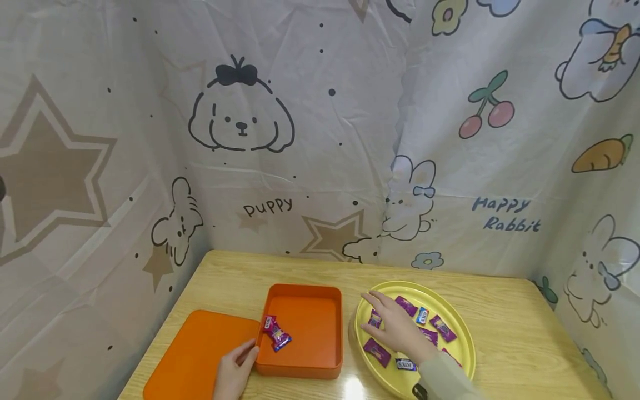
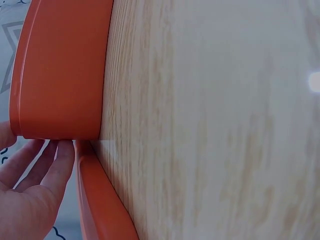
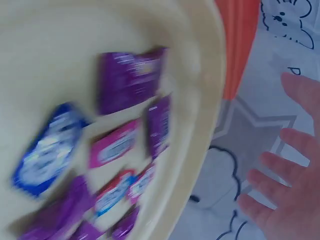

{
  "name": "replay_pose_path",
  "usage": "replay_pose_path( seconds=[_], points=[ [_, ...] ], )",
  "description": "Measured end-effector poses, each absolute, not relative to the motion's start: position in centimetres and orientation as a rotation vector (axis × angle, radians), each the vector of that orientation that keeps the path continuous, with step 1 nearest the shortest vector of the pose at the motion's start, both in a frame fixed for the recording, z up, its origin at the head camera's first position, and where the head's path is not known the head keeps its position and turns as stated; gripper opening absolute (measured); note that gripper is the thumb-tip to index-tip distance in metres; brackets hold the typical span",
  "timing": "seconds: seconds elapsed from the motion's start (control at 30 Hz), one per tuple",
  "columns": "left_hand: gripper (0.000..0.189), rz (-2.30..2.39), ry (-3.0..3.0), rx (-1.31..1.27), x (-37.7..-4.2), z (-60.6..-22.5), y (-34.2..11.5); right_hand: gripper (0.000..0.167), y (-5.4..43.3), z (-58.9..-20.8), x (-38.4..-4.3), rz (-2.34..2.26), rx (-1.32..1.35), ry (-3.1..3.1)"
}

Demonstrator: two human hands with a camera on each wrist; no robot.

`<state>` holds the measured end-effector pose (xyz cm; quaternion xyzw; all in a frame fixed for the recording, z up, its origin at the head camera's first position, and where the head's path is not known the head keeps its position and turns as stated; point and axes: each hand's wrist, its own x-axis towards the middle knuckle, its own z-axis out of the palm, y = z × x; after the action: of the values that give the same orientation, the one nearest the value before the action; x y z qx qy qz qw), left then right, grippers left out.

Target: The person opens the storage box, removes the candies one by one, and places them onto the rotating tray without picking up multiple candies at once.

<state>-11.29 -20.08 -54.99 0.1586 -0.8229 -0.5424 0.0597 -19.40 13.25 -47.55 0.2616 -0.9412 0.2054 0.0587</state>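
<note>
My left hand [image 1: 235,369] holds the orange box [image 1: 312,333] at its near left side, thumb at the rim and fingers against the outer wall. Inside the box, at its left, lie a few wrapped candies [image 1: 278,337] in red, purple and blue. My right hand [image 1: 395,328] is over the left part of a round yellow tray [image 1: 467,355], fingers spread, holding nothing. Several candies lie scattered on that tray, among them a purple candy [image 3: 131,80] and a blue and white candy [image 3: 50,150]. In the right wrist view, the fingers are beyond the tray's rim.
A flat orange lid [image 1: 195,350] lies left of the box, close against it. All of it stands on a wooden table [image 1: 510,333]. A printed cloth [image 1: 310,166] with cartoon animals hangs behind the table and along both sides.
</note>
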Motion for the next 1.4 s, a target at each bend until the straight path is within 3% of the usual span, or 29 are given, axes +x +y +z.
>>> replay_pose_path(
  seconds=[0.3, 0.7, 1.2, 1.4],
  points=[
    [0.042, -1.632, -2.503, 0.501, -11.1, -54.7, -20.1, 0.062, 7.5, -47.0, -21.4, 0.594, 0.968, -2.797],
    [0.04, -1.634, -2.495, 0.486, -11.3, -55.0, -20.1, 0.064, 0.6, -47.6, -21.7, 0.422, 1.074, -2.989],
    [0.037, -1.618, -2.468, 0.448, -11.2, -55.1, -20.1, 0.061, -4.7, -48.7, -21.3, 0.191, 1.103, -3.144],
    [0.037, -1.606, -2.473, 0.453, -11.3, -55.2, -20.1, 0.052, -5.9, -49.0, -20.9, 0.138, 1.112, -3.19]
  ],
)
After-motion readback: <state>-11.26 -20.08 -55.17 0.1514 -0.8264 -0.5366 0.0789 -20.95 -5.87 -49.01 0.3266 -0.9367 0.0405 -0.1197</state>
